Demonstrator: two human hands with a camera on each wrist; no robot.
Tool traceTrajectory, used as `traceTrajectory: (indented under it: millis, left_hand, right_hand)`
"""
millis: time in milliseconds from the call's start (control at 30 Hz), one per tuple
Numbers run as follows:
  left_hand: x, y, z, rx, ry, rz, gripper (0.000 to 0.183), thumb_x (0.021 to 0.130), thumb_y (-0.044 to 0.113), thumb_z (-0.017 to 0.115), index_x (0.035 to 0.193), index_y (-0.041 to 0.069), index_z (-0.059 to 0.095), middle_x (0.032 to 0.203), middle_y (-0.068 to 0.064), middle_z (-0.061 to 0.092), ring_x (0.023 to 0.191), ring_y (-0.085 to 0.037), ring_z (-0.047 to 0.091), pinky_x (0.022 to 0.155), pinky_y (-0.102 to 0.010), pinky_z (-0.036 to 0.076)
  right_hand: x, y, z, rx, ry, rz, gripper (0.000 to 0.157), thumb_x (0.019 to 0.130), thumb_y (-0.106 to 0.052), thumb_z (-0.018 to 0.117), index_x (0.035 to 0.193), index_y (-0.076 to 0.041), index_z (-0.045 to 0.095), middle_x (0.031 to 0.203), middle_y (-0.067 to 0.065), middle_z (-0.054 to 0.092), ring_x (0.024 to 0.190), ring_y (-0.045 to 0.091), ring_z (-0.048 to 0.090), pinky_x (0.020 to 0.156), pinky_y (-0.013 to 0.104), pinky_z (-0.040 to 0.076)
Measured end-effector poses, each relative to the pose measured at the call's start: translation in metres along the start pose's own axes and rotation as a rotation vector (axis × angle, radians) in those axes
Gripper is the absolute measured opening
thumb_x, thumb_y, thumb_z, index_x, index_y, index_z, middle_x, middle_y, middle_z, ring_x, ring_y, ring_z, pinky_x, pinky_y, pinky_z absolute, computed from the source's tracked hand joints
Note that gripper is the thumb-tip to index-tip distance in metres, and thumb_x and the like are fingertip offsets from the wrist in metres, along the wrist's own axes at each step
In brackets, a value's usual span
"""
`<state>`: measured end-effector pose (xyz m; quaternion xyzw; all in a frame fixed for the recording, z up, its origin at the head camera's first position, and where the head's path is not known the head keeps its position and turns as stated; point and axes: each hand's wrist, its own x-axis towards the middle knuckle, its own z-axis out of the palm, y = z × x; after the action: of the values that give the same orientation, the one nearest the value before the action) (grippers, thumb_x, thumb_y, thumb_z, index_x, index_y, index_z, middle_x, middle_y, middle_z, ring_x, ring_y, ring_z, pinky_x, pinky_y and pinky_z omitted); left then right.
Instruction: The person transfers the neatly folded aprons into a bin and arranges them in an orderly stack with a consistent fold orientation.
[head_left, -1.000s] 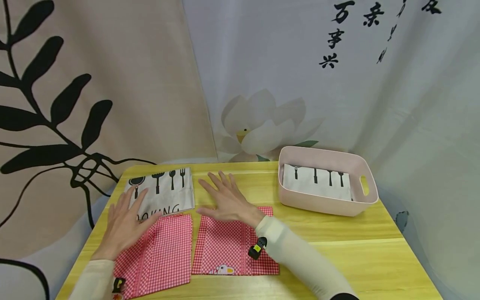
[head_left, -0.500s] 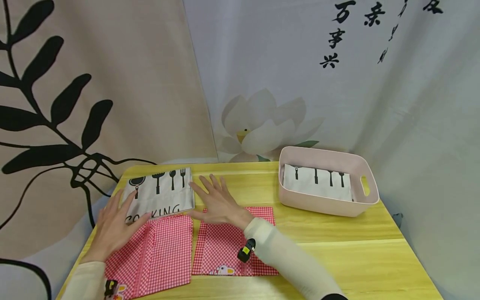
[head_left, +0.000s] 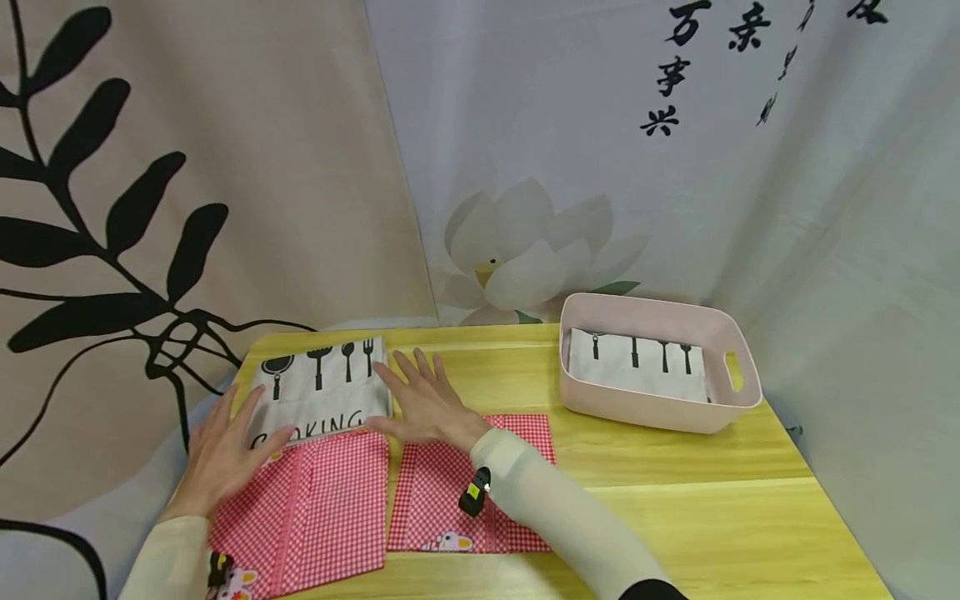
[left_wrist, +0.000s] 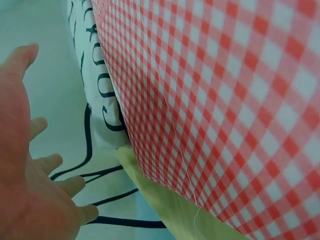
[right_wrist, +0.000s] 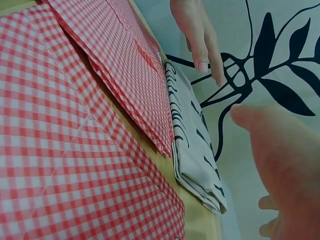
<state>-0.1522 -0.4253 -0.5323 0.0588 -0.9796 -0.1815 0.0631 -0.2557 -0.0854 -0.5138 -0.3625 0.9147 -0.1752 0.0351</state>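
A folded white cloth [head_left: 330,392] printed with black utensils and lettering lies at the table's back left. My left hand [head_left: 225,454], fingers spread, is at its left edge, over the corner of a red-checked folded cloth [head_left: 337,500]. At the white cloth's right edge is my right hand [head_left: 427,404], also with fingers spread and nothing held. Its wrist passes over a second red-checked cloth [head_left: 442,500] with a duck print. In the right wrist view, the white cloth [right_wrist: 192,145] shows as a layered fold, and the right thumb [right_wrist: 250,117] points toward the left hand [right_wrist: 197,35].
A pink basket [head_left: 645,412] with another utensil-printed white cloth [head_left: 637,367] inside stands at the back right of the yellow wooden table [head_left: 712,517]. Behind the table hangs a printed curtain [head_left: 540,125].
My right hand has moved left to the white cloth's right edge. The left hand has shifted slightly left and down, uncovering more of the cloth's lettering. The cloths lie much as before.
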Motion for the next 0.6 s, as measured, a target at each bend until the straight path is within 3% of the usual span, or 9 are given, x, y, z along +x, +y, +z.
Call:
traceTrajectory:
  millis: [233, 600]
  left_hand:
    - [0.009, -0.007, 0.002, -0.024, -0.008, -0.028, 0.102, 0.108, 0.066, 0.065, 0.179, 0.006, 0.024, 0.185, -0.037, 0.001, 0.164, -0.073, 0.012, 0.121, -0.099, 0.010]
    - [0.019, -0.015, 0.006, -0.050, -0.020, -0.063, 0.104, 0.108, 0.067, 0.063, 0.180, 0.005, 0.020, 0.184, -0.040, 0.001, 0.158, -0.078, 0.019, 0.120, -0.098, 0.013]
  right_hand:
    - [0.010, -0.005, 0.003, 0.008, -0.018, 0.033, 0.093, 0.108, -0.075, 0.055, 0.183, -0.034, 0.019, 0.193, 0.007, 0.012, 0.179, 0.045, 0.009, 0.146, 0.066, 0.006]
    - [0.031, -0.012, 0.009, -0.070, -0.002, 0.060, 0.093, 0.108, -0.077, 0.052, 0.183, -0.034, 0.018, 0.192, 0.011, 0.018, 0.177, 0.047, 0.019, 0.144, 0.067, 0.017]
